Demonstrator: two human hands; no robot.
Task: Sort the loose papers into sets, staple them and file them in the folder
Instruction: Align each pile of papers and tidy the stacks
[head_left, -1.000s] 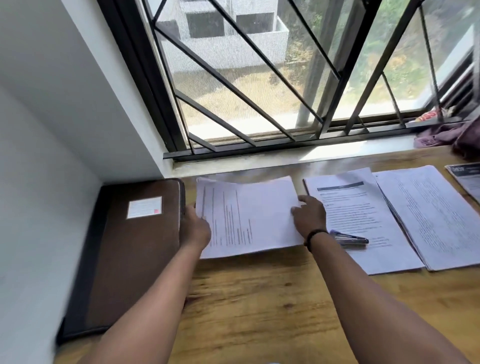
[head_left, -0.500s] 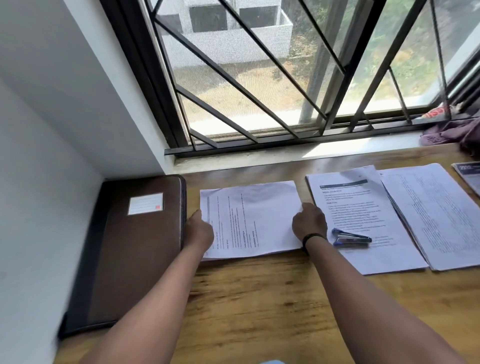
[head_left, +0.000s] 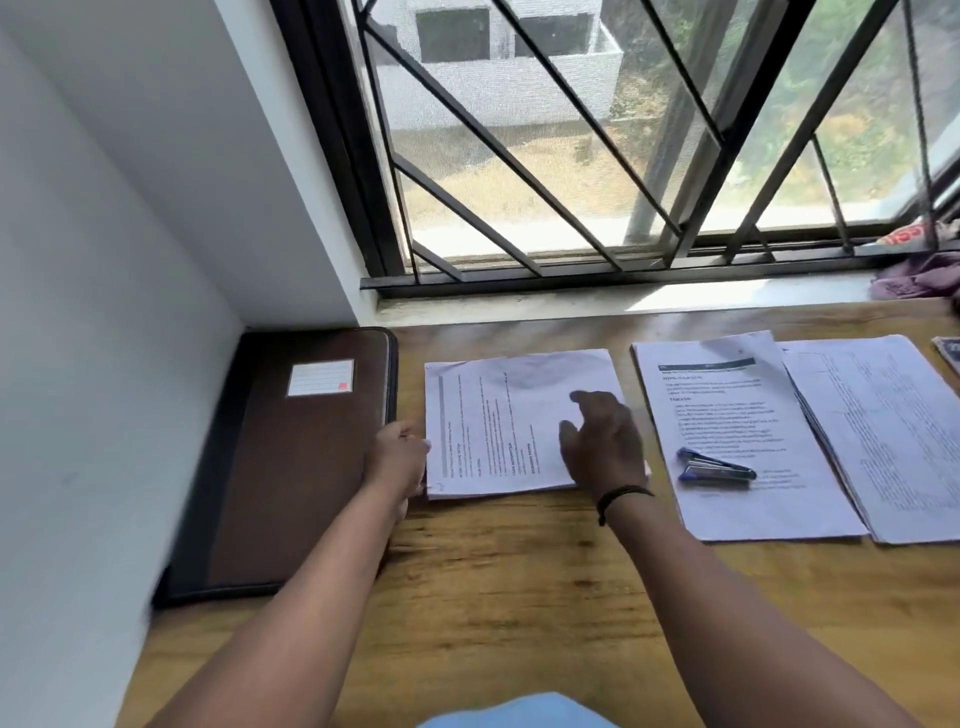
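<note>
A set of printed papers (head_left: 498, 415) lies sideways on the wooden desk (head_left: 519, 582), just right of a closed brown folder (head_left: 291, 467) with a white label. My left hand (head_left: 397, 457) holds the set's left edge, fingers curled against it. My right hand (head_left: 602, 441) rests over the set's right part, fingers relaxed and spread. A blue stapler (head_left: 714, 466) lies on a second paper set (head_left: 727, 415) to the right. A third paper stack (head_left: 883, 436) sits beside that one.
A white wall (head_left: 104, 312) bounds the desk on the left, with the barred window (head_left: 623, 156) and its sill behind. A purple cloth (head_left: 919, 273) lies at the far right of the sill. The edge of a booklet (head_left: 948, 351) shows at the right border.
My right hand has moved from the set's right edge onto its top, fingers now spread. The papers have settled flat and squarer. My left hand stays at the left edge.
</note>
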